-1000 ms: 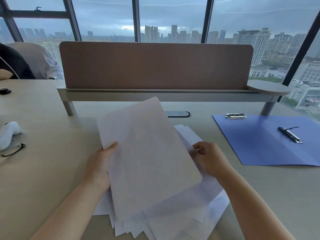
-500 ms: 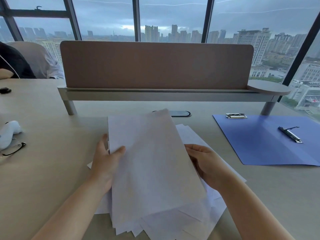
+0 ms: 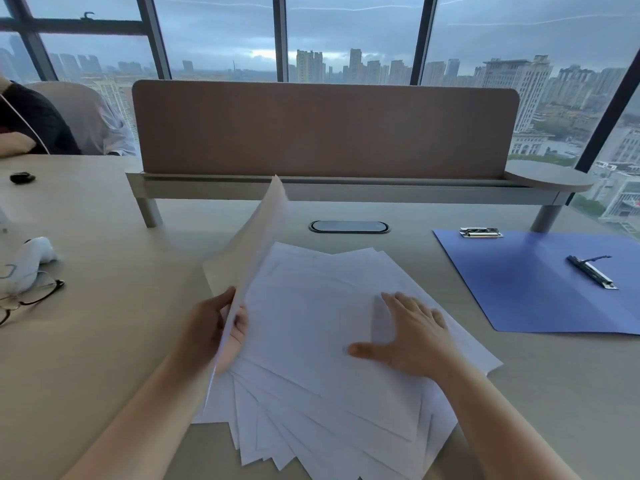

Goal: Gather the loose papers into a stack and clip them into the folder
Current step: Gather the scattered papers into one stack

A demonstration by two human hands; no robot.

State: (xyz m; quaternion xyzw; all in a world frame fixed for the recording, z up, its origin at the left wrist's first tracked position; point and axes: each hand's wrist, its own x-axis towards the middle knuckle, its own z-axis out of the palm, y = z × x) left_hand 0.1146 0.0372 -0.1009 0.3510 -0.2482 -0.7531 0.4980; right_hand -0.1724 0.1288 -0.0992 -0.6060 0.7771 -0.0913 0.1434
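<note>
Left hand point(image 3: 207, 327) grips a small batch of sheets point(image 3: 252, 271) by its near-left edge, thumb on the outer face, fingers behind; batch tilted up almost on edge. Right hand point(image 3: 412, 337) lies flat, fingers straight and spread, pressing on the loose papers point(image 3: 311, 341), which are fanned across the counter point(image 3: 104, 341) in front of the person. Blue folder point(image 3: 540, 285) lies open, well apart to the right, its clip point(image 3: 592, 271) bare, nothing in it. A second metal clip point(image 3: 480, 232) sits at the folder's far corner.

Step in hand, as I judge it: gathering.
- Keep the flat palm on the fan so the lower sheets do not skid while one is drawn out.
- Slide each sheet toward the held batch rather than lifting it (thin paper buckles).
- Square the edges against the counter before any move to the folder.

Against half a second ago: the batch then lay nearly face-up over the pile, both hands at its sides. Now it has swung up to the left, the right hand has let go and come down onto the fan, and more of the spread sheets show.
</note>
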